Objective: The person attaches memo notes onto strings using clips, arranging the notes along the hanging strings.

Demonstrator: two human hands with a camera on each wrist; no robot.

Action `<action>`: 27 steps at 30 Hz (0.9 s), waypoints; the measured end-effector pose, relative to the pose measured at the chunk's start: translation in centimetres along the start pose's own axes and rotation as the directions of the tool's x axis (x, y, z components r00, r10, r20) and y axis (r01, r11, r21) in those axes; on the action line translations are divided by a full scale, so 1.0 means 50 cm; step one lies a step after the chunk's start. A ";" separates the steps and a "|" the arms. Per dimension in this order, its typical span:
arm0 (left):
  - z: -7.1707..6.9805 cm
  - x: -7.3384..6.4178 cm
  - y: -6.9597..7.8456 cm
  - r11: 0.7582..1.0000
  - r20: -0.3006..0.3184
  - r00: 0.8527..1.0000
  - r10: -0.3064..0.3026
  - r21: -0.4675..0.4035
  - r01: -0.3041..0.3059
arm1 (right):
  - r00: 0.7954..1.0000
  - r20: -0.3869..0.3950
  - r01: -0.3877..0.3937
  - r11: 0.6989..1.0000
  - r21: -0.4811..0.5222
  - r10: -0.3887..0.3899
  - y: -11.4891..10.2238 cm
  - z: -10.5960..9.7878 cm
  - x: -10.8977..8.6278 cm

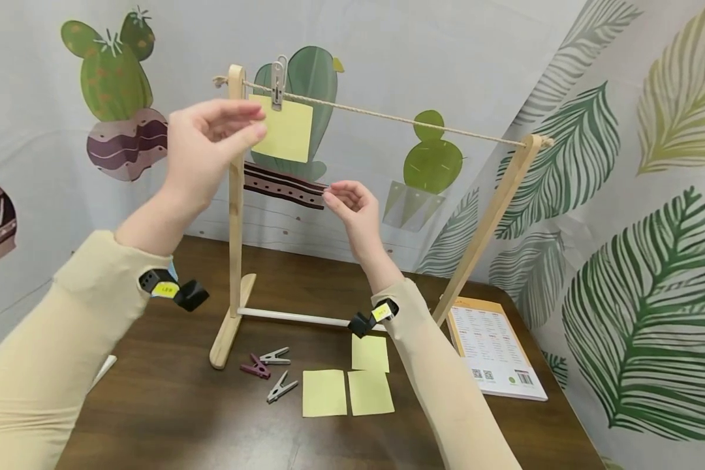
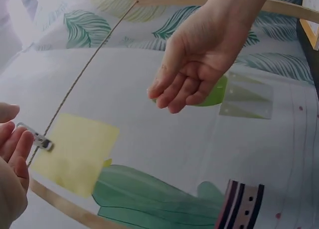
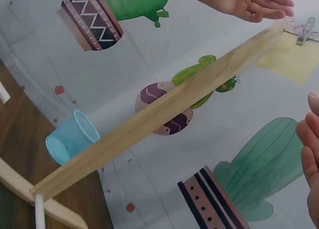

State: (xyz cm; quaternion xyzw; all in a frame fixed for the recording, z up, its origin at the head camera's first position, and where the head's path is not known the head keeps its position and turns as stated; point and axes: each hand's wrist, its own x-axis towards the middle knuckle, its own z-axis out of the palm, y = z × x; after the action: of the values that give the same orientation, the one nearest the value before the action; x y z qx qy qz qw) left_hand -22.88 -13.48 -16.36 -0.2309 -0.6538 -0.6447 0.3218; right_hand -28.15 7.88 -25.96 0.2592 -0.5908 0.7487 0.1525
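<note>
Hung note (image 1: 283, 128) just R of L hand (image 1: 208, 147) fingers (image 1: 252, 134), apart.

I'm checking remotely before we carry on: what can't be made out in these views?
- Sheet print: too small, head view.
- Left hand against the hanging note: touching or apart, unclear; left wrist view cuts the hand off.
- Right hand: cut by the right wrist view's edge.
- Blue cup: hidden in head view.
</note>
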 end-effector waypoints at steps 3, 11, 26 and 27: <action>0.003 -0.036 -0.022 0.999 0.019 0.999 0.029 0.041 -0.030 | 1.000 -0.001 -0.003 1.000 -0.020 0.003 0.016 -0.016 -0.023; 0.004 -0.128 -0.091 0.984 0.130 0.991 -0.029 0.179 0.005 | 0.999 -0.024 -0.047 0.988 -0.145 0.044 0.064 -0.079 -0.097; 0.000 -0.279 -0.275 0.872 0.417 0.787 -0.454 0.387 0.298 | 0.961 -0.174 -0.267 0.891 -0.367 0.216 0.151 -0.234 -0.257; 0.000 -0.288 -0.285 0.868 0.424 0.777 -0.466 0.390 0.307 | 0.957 -0.173 -0.283 0.878 -0.387 0.232 0.146 -0.237 -0.265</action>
State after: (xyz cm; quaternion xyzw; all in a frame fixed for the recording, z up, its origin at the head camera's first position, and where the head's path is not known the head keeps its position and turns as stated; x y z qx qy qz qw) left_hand -23.21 -12.72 -36.60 -0.1992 -0.8379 -0.5073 0.0293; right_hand -23.66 18.47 -41.37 0.0947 -0.7525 0.6370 0.1376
